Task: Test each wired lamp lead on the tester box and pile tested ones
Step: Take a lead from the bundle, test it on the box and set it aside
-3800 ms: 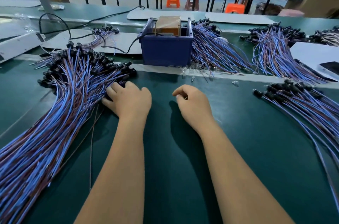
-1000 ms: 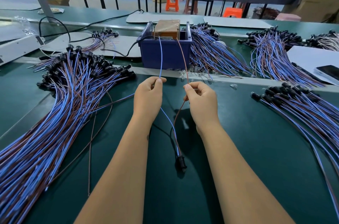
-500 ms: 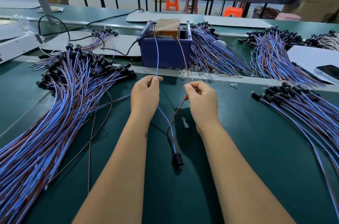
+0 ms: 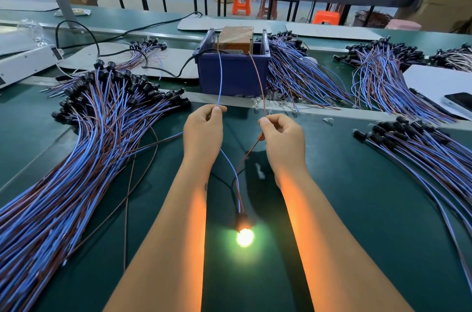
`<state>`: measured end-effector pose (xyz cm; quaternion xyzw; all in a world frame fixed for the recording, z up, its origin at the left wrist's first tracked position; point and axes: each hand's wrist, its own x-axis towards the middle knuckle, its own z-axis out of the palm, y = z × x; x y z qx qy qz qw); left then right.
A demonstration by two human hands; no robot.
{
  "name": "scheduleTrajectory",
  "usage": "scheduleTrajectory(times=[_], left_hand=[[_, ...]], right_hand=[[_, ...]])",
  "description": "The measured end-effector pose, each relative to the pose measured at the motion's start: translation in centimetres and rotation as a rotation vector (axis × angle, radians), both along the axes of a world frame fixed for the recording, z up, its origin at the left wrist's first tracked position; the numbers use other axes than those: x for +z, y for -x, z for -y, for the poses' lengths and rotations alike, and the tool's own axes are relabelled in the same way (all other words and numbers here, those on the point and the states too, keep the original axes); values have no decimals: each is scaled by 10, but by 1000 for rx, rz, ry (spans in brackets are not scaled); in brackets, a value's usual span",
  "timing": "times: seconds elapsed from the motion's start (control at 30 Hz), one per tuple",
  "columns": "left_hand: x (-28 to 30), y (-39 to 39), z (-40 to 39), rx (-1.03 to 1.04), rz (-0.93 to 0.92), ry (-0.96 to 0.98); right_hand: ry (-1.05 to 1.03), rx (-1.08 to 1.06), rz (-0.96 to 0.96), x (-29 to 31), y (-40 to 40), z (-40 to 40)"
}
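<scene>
Glare from the lit bulb washes out its glass and socket. Where the blue wire and brown wire end inside the tester box is hidden by its wall. The left pile of leads runs off the picture's edge, and a phone is cropped at right

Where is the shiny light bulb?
The lit bulb lies on the green table, low in the middle of the head view, between the person's two forearms, below the left hand and right hand.

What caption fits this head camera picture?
Left hand and right hand hold one lead's wires to the tester box; bulb glows.
</scene>
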<state>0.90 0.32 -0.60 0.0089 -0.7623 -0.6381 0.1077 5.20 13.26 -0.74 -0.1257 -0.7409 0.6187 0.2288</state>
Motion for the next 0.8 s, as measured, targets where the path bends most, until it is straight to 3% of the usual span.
scheduleTrajectory(times=[0.47,0.67,0.8], left_hand=[[2,-3,1,-9,14,-20],[14,-12,-9,-244,6,-192],[15,-15,-10,-295,14,-265]], right_hand=[[-27,-2,-13,1,-3,0],[-182,201,-82,4,-8,16],[-124,278,-102,5,-9,13]])
